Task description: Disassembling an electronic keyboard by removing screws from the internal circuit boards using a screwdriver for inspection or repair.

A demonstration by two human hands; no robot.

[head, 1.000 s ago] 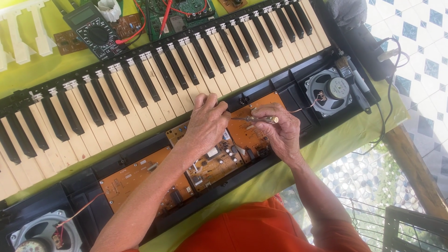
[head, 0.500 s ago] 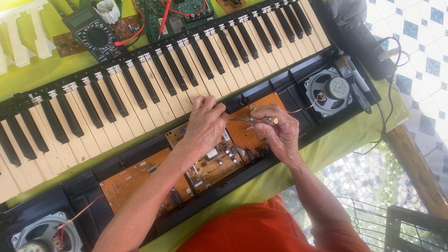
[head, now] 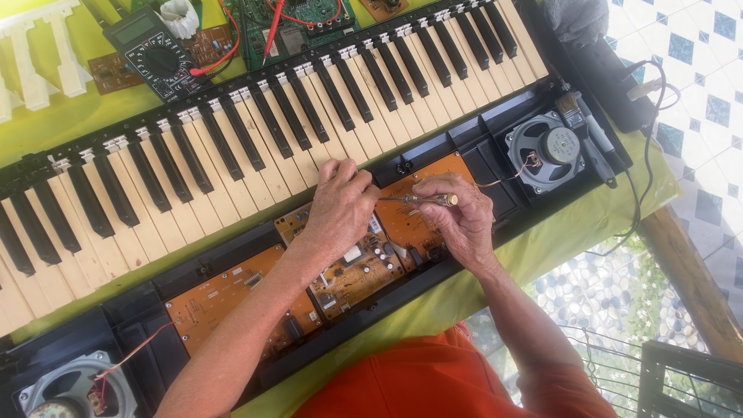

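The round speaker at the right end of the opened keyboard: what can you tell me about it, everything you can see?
The speaker is a round grey unit with a metal-looking frame and a darker round magnet at its middle, back side facing up. It lies flat in a black recess at the right end of the keyboard case, below the keys. Thin reddish wires run from its left edge toward the orange circuit board. A brush lies just to its right. Neither hand touches it.

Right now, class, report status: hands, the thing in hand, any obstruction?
Left hand resting on circuit board. Right hand gripping screwdriver, tip toward left hand. Thin speaker wire runs close by.
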